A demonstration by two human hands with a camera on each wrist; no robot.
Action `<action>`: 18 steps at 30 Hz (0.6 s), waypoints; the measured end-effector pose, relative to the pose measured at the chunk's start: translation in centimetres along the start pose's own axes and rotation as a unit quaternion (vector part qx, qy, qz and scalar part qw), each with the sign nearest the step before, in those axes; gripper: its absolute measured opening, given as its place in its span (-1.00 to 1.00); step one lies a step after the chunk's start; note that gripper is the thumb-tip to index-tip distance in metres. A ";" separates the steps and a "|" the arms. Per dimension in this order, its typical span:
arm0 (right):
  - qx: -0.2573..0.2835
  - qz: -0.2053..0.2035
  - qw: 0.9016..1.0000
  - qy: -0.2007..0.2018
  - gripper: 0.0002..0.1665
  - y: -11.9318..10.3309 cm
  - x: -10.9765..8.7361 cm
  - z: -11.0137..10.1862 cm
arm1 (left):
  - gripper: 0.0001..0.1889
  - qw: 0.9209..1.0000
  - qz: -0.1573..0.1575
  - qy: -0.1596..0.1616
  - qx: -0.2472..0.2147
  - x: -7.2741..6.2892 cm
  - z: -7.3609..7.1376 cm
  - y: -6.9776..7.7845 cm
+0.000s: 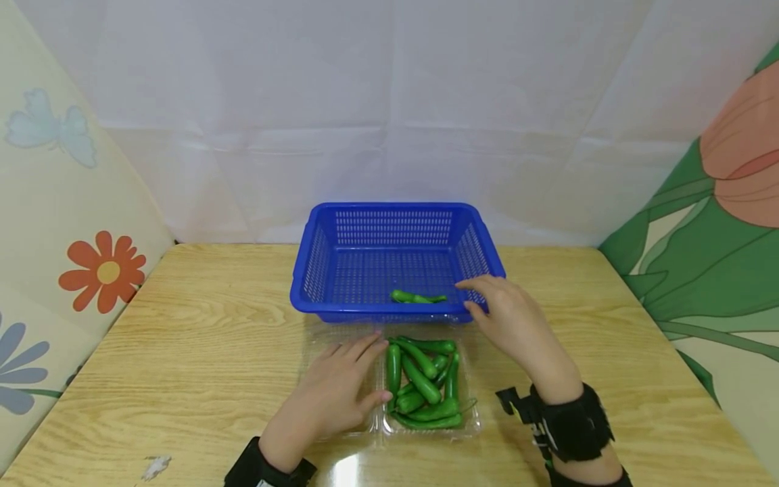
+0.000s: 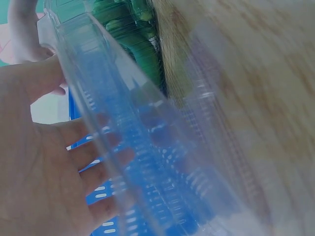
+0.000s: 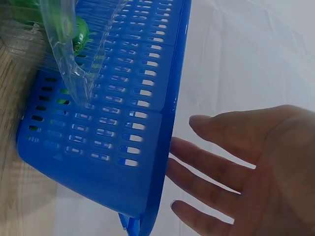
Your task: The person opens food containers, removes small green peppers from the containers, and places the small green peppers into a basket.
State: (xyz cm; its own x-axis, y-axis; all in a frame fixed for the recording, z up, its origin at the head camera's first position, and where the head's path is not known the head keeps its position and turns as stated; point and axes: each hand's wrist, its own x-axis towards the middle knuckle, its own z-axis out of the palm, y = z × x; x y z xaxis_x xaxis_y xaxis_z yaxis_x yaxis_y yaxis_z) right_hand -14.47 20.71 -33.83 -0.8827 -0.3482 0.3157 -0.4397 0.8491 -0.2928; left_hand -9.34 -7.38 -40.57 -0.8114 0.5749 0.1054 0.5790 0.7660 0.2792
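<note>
Several green chili peppers (image 1: pixel 422 385) lie heaped in one half of a clear plastic clamshell box (image 1: pixel 471 427). My left hand (image 1: pixel 335 389) is over the box's other half, its fingers straight and spread behind the clear plastic wall (image 2: pixel 118 147) in the left wrist view. The tips of its thumb and forefinger come right up to the peppers. My right hand (image 1: pixel 511 325) hovers at the front right corner of a blue plastic basket (image 1: pixel 398 210), fingers spread and slightly bent, nothing between them. Inside the basket, near its front wall, rests a green pepper (image 1: pixel 416 296).
The basket stands behind the box on a wooden table (image 1: pixel 201 338). A white cloth (image 1: pixel 243 88) hangs at the back. Printed flower panels (image 1: pixel 103 203) stand on both sides. A small whitish worn patch (image 1: pixel 156 467) shows at the table's front left.
</note>
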 end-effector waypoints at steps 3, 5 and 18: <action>0.012 0.010 1.000 -0.009 -0.66 -0.2 -0.1 -0.2 | -0.23 1.000 -0.001 -0.001 0.001 0.0 0.0 0.0; 0.023 0.019 0.999 -0.017 -0.66 -0.5 -0.1 -0.4 | -0.23 1.000 -0.002 -0.002 0.002 0.0 -0.1 0.1; 0.121 -0.006 0.984 -0.133 -0.71 -1.6 -0.9 -1.7 | -0.23 1.000 -0.002 -0.003 0.003 0.0 -0.1 0.0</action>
State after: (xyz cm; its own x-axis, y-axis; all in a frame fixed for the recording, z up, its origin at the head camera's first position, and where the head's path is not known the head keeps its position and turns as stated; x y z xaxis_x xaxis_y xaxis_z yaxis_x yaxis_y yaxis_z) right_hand -12.69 20.31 -32.09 -0.8751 -0.4771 0.0817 -0.4487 0.7363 -0.5065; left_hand -9.33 -7.38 -40.45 -0.8134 0.5734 0.0981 0.5761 0.7703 0.2735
